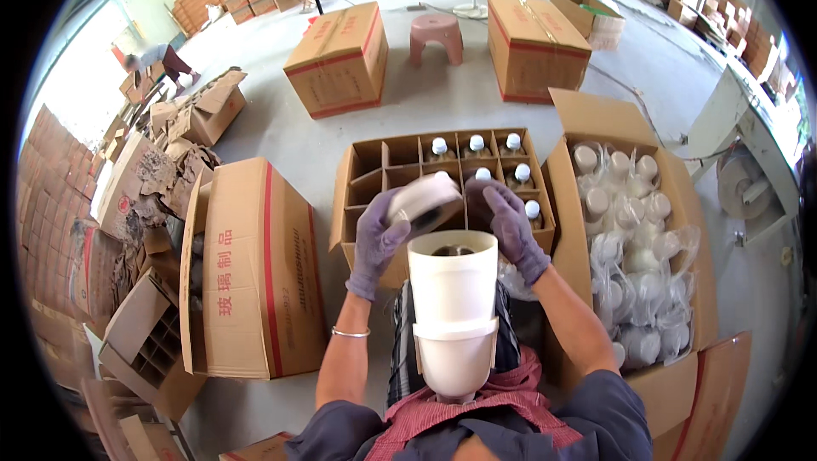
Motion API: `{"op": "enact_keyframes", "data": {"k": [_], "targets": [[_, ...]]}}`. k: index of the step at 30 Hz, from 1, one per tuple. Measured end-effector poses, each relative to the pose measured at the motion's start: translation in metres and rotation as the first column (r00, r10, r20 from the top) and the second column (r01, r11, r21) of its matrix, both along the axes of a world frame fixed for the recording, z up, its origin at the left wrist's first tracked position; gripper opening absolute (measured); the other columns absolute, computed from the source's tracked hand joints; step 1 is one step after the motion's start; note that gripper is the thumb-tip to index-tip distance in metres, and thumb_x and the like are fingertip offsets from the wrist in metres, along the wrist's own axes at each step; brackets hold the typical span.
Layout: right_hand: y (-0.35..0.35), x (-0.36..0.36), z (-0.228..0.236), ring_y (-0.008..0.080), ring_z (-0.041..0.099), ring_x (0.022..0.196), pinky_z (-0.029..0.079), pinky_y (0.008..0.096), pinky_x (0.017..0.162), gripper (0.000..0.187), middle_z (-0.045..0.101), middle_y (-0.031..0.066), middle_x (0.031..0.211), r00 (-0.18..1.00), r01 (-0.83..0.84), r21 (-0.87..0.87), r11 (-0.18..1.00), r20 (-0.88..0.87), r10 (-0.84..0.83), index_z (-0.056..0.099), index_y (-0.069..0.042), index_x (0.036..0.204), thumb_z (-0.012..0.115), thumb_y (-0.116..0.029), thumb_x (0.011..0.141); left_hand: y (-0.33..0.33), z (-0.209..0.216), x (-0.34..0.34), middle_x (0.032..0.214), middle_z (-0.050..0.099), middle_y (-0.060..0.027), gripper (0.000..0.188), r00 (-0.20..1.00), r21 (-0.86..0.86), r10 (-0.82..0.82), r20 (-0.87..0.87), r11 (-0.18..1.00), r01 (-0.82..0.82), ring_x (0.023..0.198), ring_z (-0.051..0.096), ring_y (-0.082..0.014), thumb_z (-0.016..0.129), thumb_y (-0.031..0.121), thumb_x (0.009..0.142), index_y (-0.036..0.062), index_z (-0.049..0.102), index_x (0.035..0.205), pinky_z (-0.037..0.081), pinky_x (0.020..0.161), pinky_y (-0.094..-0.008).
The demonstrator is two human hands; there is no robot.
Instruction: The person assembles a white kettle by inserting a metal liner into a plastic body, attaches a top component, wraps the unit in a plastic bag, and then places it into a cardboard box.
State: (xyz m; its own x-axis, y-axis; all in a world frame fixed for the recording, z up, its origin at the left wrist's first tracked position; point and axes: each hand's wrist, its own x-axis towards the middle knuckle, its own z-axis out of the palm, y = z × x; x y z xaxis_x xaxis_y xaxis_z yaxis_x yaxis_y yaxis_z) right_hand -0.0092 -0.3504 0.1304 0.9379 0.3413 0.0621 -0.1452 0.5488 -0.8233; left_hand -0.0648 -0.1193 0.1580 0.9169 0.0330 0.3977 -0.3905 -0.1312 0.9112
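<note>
My left hand (374, 236), in a grey-purple glove, is closed around a white, round, ring-like piece (423, 199) with a dark middle, blurred by motion. My right hand (509, 227), gloved too, is raised just right of it; its fingers are smeared against a dark patch, so their grip is unclear. Below and between both hands, a tall white plastic cylinder (454, 287) stands upright between my knees, with something dark and shiny inside its mouth. Just beyond my hands, a divided carton (362, 155) holds several white-capped bottles (475, 146) on its right side; cells at its left look bare.
At right, an open carton (562, 197) holds many plastic-wrapped, white-capped containers (630, 214). A large carton (255, 265) stands at left. Two cartons (340, 61) and a pink stool (437, 40) stand farther ahead. A machine (740, 155) is at far right. Other people are in the background.
</note>
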Motion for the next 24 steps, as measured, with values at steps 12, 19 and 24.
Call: {"op": "enact_keyframes", "data": {"k": [12,19,24], "targets": [[0.005,-0.041,-0.026,0.0252,0.046,0.128,0.037,0.0393,0.11,0.063,0.044,0.0146,0.142,0.969,-0.236,0.111,0.965,0.096,0.226,0.05,-0.007,0.126,0.059,-0.058,0.09,-0.017,0.016,-0.014,0.096,0.066,-0.0127,0.032,0.965,0.325,-0.243,0.095,0.924,0.201,0.098,0.061,-0.0308,0.051,0.026,0.09,0.0038,0.072,0.098,0.049,0.09,-0.0391],[0.016,-0.036,-0.047,0.0276,0.05,0.121,0.04,0.0412,0.105,0.06,0.049,0.0157,0.134,0.974,-0.226,0.231,0.946,0.062,0.217,0.047,-0.008,0.13,0.057,-0.053,0.092,-0.023,0.018,-0.011,0.099,0.066,-0.0136,0.037,0.986,0.358,-0.156,0.063,0.925,0.124,0.092,0.06,-0.023,0.044,0.024,0.097,-0.0004,0.072,0.096,0.048,0.087,-0.0325],[-0.021,-0.068,0.072,0.0349,0.052,0.119,0.031,0.049,0.11,0.035,0.054,0.0196,0.124,0.458,0.443,-0.485,0.754,0.846,0.275,0.059,-0.002,0.111,0.059,-0.025,0.085,0.003,-0.118,-0.003,0.134,0.056,-0.0139,0.045,0.716,-0.711,-0.582,-0.385,0.682,0.172,0.121,0.054,-0.0212,0.054,0.019,0.097,0.0012,0.047,0.138,0.042,0.107,-0.0338]]}}
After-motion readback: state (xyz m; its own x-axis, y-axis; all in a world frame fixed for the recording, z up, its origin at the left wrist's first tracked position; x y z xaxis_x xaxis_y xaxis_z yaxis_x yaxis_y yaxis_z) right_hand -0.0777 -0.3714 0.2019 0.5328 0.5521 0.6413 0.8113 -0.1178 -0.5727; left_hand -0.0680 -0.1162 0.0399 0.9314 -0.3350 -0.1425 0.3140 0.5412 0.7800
